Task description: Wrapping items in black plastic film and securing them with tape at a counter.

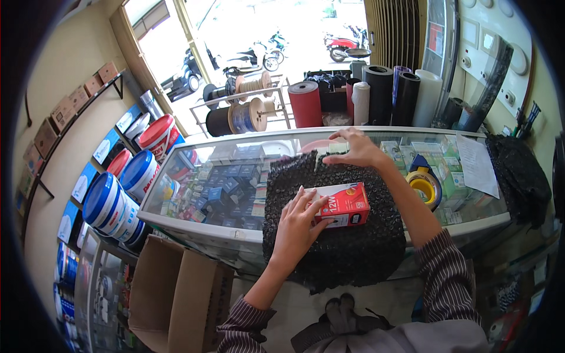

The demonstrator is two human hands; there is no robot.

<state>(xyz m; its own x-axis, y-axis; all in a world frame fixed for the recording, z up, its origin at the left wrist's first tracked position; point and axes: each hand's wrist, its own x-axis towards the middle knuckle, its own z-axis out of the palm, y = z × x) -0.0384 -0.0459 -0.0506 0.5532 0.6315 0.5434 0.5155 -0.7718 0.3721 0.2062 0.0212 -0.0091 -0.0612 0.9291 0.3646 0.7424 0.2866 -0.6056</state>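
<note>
A red and white product carton [353, 199], bearing printing, lies on a sheet of black bubble wrap [340, 256]. My left hand [298, 220] holds it at its left end, fingers spread across the top and thumb along the near side. Near the far edge of the wrap is my right hand [355, 148], its fingers and thumb apart with nothing between them. The wrap lies on a glass display counter [238, 236] and hangs over its near edge. To the right on the glass sits a tape dispenser [424, 183] with a yellow roll.
A paper sheet [476, 165] and more black plastic wrap [518, 176] lie at the counter's right end. An open cardboard box [176, 291] stands below left. Paint buckets [108, 205] line the left wall. Rolls of sheeting [378, 95] and cable spools [247, 115] stand beyond the counter.
</note>
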